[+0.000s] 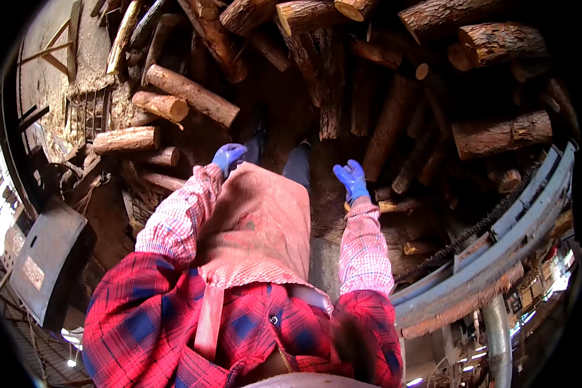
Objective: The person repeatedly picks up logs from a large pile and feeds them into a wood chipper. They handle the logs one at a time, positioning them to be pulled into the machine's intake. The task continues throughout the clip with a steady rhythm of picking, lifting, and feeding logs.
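Observation:
My left hand [229,158], in a blue glove, is beside the upper left edge of my pink striped apron [258,220]. Its fingers are loosely bent and apart, with nothing seen in them. Out to the right of the apron, my right hand [351,180] wears a matching glove; thumb and fingers are spread and hold nothing. A log [193,95] with bark lies beyond my left hand, next to a shorter log [160,106]. Nearest my right hand is a dark log [392,129] sloping away into shadow.
Cut logs are heaped ahead and on both sides, including a thick one [502,135] at right. A blue-grey metal rail [491,258] with a chain [475,227] curves along my right. A grey metal box [47,258] stands at left. My legs [297,167] show beyond the apron.

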